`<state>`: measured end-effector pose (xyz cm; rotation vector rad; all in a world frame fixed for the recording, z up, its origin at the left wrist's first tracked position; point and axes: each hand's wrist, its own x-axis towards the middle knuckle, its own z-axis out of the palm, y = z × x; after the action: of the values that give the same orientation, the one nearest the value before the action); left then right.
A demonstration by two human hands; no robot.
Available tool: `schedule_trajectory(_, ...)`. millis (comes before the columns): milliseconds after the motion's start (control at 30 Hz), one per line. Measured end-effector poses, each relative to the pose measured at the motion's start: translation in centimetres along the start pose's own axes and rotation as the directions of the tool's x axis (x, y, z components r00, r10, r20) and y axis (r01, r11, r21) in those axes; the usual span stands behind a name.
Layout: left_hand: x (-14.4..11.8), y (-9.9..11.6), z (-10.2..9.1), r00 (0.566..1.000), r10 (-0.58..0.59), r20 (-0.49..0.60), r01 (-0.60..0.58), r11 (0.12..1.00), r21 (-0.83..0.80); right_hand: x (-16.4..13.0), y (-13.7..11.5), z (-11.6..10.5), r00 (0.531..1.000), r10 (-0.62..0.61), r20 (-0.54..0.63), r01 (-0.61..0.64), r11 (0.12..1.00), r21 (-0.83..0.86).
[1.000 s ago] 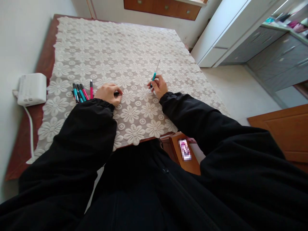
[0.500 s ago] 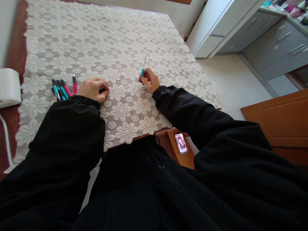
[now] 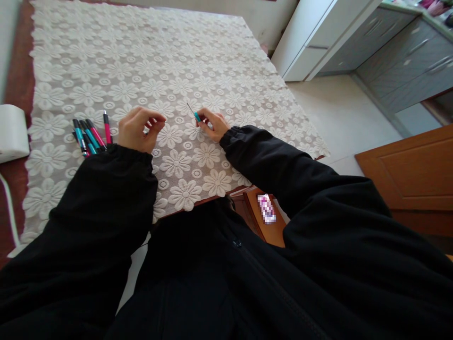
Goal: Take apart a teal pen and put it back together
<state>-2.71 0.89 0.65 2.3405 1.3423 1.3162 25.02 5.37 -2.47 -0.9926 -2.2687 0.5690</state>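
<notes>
Pinching a teal piece point(image 3: 197, 116) with a thin rod point(image 3: 190, 108) in the right hand point(image 3: 212, 125) — pointing it forward and left from the fingertips, above the lace cloth point(image 3: 191, 59). Curling the left hand point(image 3: 135, 128), thumb near fingertips — can't tell whether around anything. Just left of that: pink and teal pens point(image 3: 92, 134).

Slim teal-handled tool point(image 3: 197, 116), thin straight metal shaft bare. Pinched between thumb and fingers of right hand point(image 3: 213, 124), tilted, tip pointing leftward and away from body. Rear end hidden by fingers.
</notes>
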Motion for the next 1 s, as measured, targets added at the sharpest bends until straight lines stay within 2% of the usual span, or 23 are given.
schedule_trajectory(233, 0.0, 1.0, -0.1, 1.000, 0.026, -0.015, -0.026, 0.999, -0.027, -0.1, -0.6, -0.1, 0.998, -0.052, 0.036, 0.055, 0.996, -0.065)
schedule_trajectory(400, -0.1, 1.9, -0.4, 0.999, -0.045, 0.026, 0.045, 0.999, 0.001, -0.1, -0.3, 0.1, 0.997, -0.072, 0.042, 0.075, 0.993, -0.095)
schedule_trajectory(467, -0.1, 1.8, -0.2, 0.998, -0.052, 0.034, 0.052, 0.999, 0.004, -0.1, 0.0, 0.3, 0.996, -0.089, 0.030, 0.091, 0.991, -0.093)
schedule_trajectory(700, -0.2, 0.6, 0.7, 0.999, 0.042, 0.005, -0.042, 0.999, -0.019, 0.0, 0.2, 0.3, 0.989, -0.145, 0.012, 0.146, 0.985, -0.094)
schedule_trajectory(1000, -0.4, 0.9, 0.8, 0.997, 0.044, 0.057, -0.043, 0.999, -0.010, 0.1, -0.4, 0.1, 0.991, -0.131, 0.023, 0.133, 0.984, -0.120)
